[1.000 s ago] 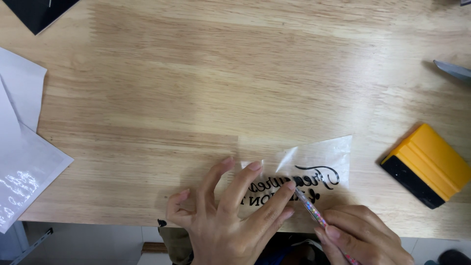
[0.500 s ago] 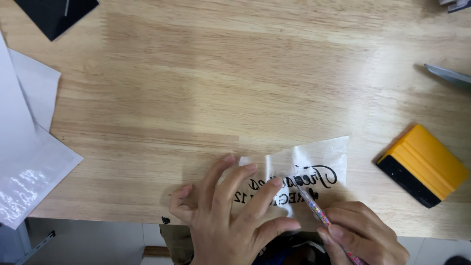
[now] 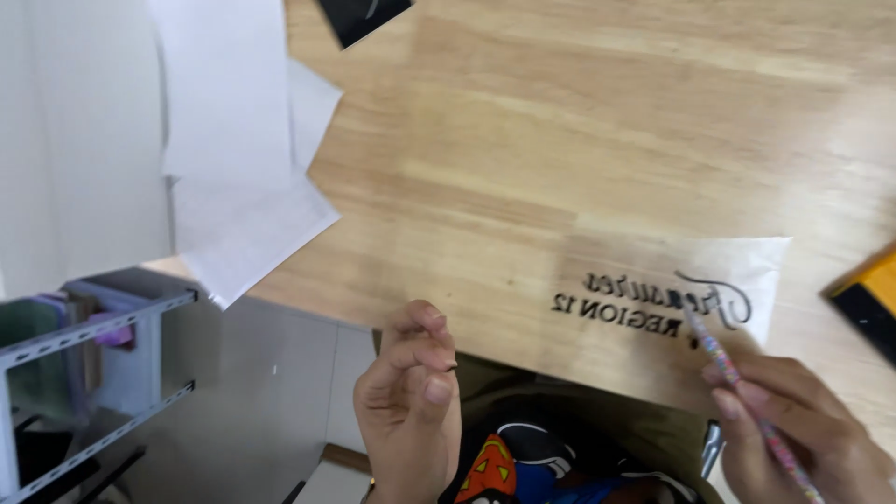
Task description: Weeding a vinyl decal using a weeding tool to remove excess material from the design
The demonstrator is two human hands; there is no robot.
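Light wooden table [image 3: 560,121]. Lying on it: clear transfer film with black lettering [image 3: 667,299] at 4 o'clock; white paper sheets [image 3: 233,168] at 9 o'clock, overhanging the edge; black sheet [image 3: 359,14] at 12 o'clock; yellow-and-black squeegee [image 3: 868,299] at 3 o'clock.

My right hand [image 3: 807,425] holds a thin pen-like tool [image 3: 742,397] at the near edge of the wooden table [image 3: 560,121], its tip resting on the transfer sheet [image 3: 653,308], which lies flat just ahead of my grip and to its left. My left hand [image 3: 411,401] hangs off the table's near edge, left of the sheet and apart from it. A squeegee [image 3: 863,299] lies just right of my grip. Loose paper sheets [image 3: 233,187] overhang the table's left side, well away, above a shelf rack [image 3: 103,345] on the floor.
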